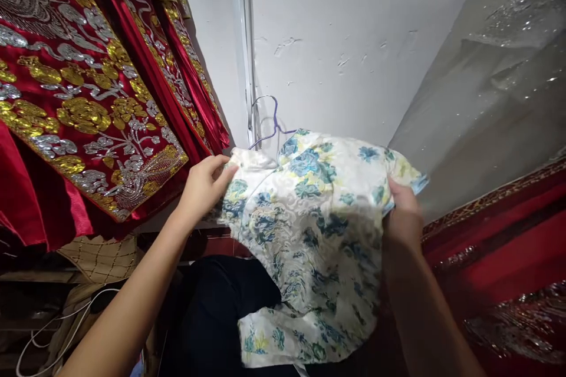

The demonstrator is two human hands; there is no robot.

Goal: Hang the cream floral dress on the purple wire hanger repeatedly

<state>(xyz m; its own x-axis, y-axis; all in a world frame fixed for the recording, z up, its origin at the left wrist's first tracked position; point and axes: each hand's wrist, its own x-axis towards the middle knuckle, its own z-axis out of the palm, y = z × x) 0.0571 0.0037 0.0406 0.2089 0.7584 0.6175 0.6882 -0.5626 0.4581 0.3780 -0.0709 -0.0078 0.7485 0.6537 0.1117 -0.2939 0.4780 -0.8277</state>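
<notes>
A white floral blouse (305, 212) with blue, green and yellow flowers hangs on a purple wire hanger (276, 121). The hanger's hook is close to an upright metal rail on the wall. My left hand (207, 181) pinches the blouse at its left shoulder, thumb on the front of the cloth. At the opposite sleeve, my right hand (404, 212) grips the cloth near its edge; some of its fingers are hidden behind the fabric. The blouse's lower part hangs in folds, with its hem curling forward.
Red garments (115, 88) with gold and silver embroidery hang at the left. On the right stands a sheer, sparkling pale cloth (486, 88) above red fabric (508, 259). A metal rail (246, 41) runs up the white wall (354, 29). A white cable (66, 315) loops at lower left.
</notes>
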